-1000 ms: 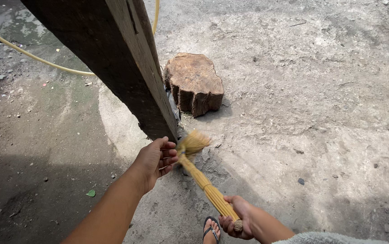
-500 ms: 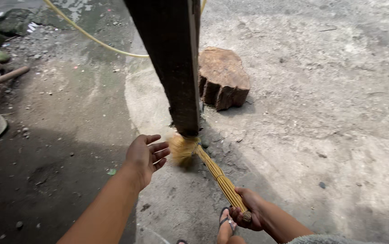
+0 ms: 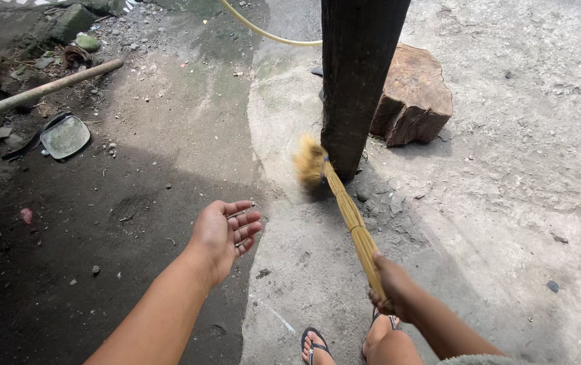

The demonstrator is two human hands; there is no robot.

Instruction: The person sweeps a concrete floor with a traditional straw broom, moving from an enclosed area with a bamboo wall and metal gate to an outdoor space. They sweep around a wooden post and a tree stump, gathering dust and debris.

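My right hand [image 3: 393, 287] grips the handle end of a yellow stick broom [image 3: 346, 206], low in the view above my sandalled feet. The broom slants up and left, and its blurred bristle tip [image 3: 309, 161] rests on the concrete beside the foot of a dark wooden post [image 3: 355, 81]. My left hand [image 3: 226, 231] hangs free over the dark ground left of the broom, palm turned up, fingers loosely curled and holding nothing.
A brown wood stump [image 3: 413, 96] sits just right of the post. A yellow hose [image 3: 263, 30] curves behind it. At the left lie a long pole [image 3: 40, 89], a grey dustpan [image 3: 64, 137] and several stones. My feet [image 3: 317, 345] stand at the bottom edge.
My left hand has come off the broom's bristles and drawn back to the left, open. The broom tip has swung left of the post's base. My view has shifted left.
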